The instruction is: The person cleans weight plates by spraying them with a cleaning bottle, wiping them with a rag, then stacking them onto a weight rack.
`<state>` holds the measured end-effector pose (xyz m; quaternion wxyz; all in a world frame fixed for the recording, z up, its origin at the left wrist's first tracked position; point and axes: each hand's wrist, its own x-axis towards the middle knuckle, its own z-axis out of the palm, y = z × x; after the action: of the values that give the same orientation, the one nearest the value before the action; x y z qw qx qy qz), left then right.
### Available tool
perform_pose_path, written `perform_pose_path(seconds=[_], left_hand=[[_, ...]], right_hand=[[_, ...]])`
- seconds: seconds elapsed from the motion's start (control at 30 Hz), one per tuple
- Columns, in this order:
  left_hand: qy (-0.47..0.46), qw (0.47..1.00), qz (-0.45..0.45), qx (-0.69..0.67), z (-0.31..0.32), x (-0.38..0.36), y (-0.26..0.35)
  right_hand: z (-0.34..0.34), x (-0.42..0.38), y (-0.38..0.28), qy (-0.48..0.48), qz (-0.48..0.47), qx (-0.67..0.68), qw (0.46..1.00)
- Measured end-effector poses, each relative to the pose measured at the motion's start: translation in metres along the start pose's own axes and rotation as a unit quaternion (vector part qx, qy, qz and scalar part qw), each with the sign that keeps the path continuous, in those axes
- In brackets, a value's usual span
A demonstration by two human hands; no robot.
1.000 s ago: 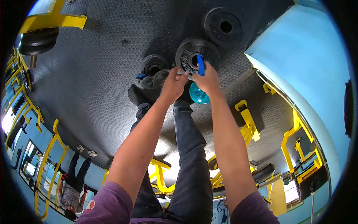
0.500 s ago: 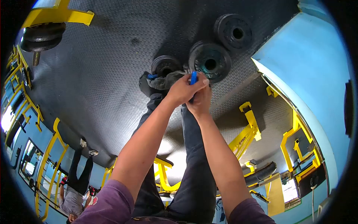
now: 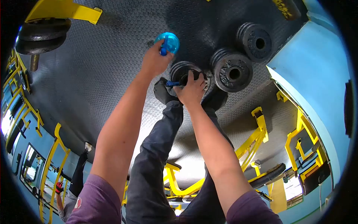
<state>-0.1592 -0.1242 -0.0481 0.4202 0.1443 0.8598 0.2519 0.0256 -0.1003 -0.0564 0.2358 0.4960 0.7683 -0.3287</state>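
My left hand is closed on the blue strap at the top of a round, see-through blue bottle, over the black floor. Over the nearest stack of black weight plates is my right hand, its fingers spread. Beside that hand's wrist lies a dark grey cloth item with a blue band, perhaps a glove, close to my shoe. Part of it is hidden by the hand.
Two more stacks of plates, a middle one and a far one, stand to the right. A yellow rack with plates is at upper left. Yellow machines stand at right. Another person is at lower left. A blue wall borders the floor.
My hands were together around a blue piece in front of the plates. They have moved apart, the left one up and left with the bottle. The right one has opened over the nearest plates.
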Motion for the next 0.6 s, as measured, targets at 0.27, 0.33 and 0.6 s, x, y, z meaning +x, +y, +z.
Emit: perform_pose_path(seconds=[0.27, 0.33, 0.6], left_hand=[[0.011, 1.000, 0.000, 0.014, 0.029, 0.021, -0.043], [0.006, 1.000, 0.012, 0.018, 0.035, 0.020, -0.043], [0.151, 0.969, 0.131, 0.143, 0.037, 0.002, -0.032]], right_hand=[[0.062, -0.002, 0.046, 0.060, 0.041, 0.023, 0.997], [0.058, -0.001, 0.058, 0.085, 0.037, 0.012, 0.996], [-0.084, -0.040, 0.089, 0.116, -0.027, 0.225, 0.967]])
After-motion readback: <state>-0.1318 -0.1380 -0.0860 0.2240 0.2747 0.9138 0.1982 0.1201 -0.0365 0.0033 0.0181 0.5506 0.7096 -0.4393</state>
